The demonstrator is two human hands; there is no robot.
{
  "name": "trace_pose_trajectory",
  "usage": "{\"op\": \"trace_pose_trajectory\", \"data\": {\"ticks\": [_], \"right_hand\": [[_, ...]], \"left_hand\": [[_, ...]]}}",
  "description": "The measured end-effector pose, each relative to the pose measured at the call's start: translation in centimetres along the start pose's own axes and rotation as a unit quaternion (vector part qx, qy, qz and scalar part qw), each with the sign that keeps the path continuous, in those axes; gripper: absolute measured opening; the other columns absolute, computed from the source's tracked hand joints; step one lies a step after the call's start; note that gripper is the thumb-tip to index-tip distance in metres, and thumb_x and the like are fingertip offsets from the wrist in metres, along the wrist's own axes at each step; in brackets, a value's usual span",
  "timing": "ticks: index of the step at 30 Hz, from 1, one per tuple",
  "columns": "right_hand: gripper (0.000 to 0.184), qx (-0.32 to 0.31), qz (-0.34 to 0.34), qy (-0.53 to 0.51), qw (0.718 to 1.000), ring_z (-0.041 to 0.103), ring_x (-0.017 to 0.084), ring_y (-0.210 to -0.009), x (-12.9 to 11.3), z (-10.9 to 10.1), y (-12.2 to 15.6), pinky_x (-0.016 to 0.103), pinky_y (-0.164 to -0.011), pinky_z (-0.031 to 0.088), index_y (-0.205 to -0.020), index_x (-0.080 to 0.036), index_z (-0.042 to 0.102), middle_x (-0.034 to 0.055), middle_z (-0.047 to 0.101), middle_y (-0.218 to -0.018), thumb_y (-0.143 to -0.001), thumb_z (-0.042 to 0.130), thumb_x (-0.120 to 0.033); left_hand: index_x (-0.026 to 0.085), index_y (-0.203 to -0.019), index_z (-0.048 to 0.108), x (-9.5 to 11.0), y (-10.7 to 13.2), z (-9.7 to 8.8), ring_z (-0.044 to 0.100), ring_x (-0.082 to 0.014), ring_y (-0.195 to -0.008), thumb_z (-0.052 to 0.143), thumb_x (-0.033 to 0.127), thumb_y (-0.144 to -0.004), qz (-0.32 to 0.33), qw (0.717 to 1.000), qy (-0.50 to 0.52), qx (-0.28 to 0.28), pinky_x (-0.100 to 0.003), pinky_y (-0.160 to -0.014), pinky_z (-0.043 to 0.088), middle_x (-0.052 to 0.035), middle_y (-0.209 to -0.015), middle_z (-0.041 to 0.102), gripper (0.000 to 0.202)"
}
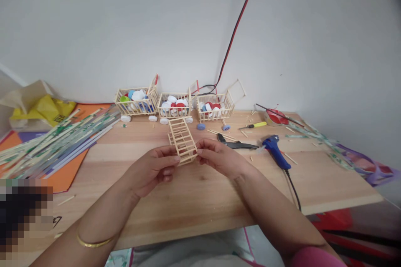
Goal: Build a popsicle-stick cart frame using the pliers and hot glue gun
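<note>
Gripping a small wooden stick frame (184, 138) between them, both bare hands work over the middle of the wooden table (200, 200). Left hand (156, 166): thumb and fingertips pinched on the frame's near left corner, remaining fingers curled below. Right hand (221, 156): thumb and forefinger closed on the near right corner. Frame tilted, ladder-like rungs facing up; its far end overlaps the wheels of the middle cart (173, 116) in this view, contact cannot be told. That cart stands in a far row between the left cart (133, 113) and the right cart (213, 119), all stick-built, loaded with coloured caps, and crowding the space just beyond the frame. Right of the hands: black knife (239, 145) just beside the right wrist, blue glue gun (277, 152) farther right, its cord running to the near edge. Beyond the knife, a yellow-handled screwdriver (259, 124); loose short sticks scattered among these tools. Far right, a red round object (277, 117), partly hidden. Left side: wide heap of long sticks (62, 137) over an orange sheet (73, 171), yellow packet (44, 108) at its far end. Red-and-black cable (238, 25) hangs down the wall behind the right cart.
</note>
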State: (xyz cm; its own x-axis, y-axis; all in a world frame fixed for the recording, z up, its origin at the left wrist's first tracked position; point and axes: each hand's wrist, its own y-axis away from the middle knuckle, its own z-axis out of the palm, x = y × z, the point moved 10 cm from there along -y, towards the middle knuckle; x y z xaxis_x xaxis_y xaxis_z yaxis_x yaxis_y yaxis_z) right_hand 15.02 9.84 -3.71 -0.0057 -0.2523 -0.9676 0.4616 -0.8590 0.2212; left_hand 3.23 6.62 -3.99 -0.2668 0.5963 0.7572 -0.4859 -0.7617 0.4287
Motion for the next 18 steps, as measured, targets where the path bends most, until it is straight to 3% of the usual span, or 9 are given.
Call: {"op": "trace_pose_trajectory", "data": {"ticks": [8,12,18], "right_hand": [[0.023,0.007,0.009,-0.016,1.0,0.052,0.01,-0.068,0.1,0.0,0.1,0.027,-0.069,0.04,-0.079,-0.018,0.055,-0.0026,0.055,-0.074,-0.074,0.067,-0.037],[0.023,0.013,0.001,-0.033,0.999,0.052,0.01,-0.07,-0.1,0.1,0.0,0.026,-0.067,0.04,-0.088,-0.019,0.054,-0.0023,0.056,-0.08,-0.074,0.067,-0.033],[0.023,0.047,-0.057,0.042,0.996,0.052,0.011,-0.076,-1.8,-0.4,0.5,0.026,-0.069,0.04,-0.093,-0.021,0.053,-0.0011,0.056,-0.088,-0.075,0.065,-0.027]], "left_hand": [[0.016,-0.094,0.068,-0.5,-0.3,0.0,0.026,-0.0016,-0.046,0.074,0.017,-0.067,-0.026,0.999,0.034,-0.011,-0.017,-0.043,0.019,0.0031,-0.066,0.051,0.028],[0.013,-0.088,0.069,-0.5,-0.3,0.2,0.024,-0.0015,-0.045,0.074,0.017,-0.067,-0.03,0.999,0.037,-0.017,-0.018,-0.042,0.017,0.0046,-0.059,0.046,0.022],[0.013,-0.089,0.069,-0.4,-0.1,0.1,0.024,-0.0014,-0.045,0.075,0.017,-0.067,-0.027,0.999,0.03,-0.005,-0.017,-0.042,0.016,0.0048,-0.058,0.046,0.024]]}}
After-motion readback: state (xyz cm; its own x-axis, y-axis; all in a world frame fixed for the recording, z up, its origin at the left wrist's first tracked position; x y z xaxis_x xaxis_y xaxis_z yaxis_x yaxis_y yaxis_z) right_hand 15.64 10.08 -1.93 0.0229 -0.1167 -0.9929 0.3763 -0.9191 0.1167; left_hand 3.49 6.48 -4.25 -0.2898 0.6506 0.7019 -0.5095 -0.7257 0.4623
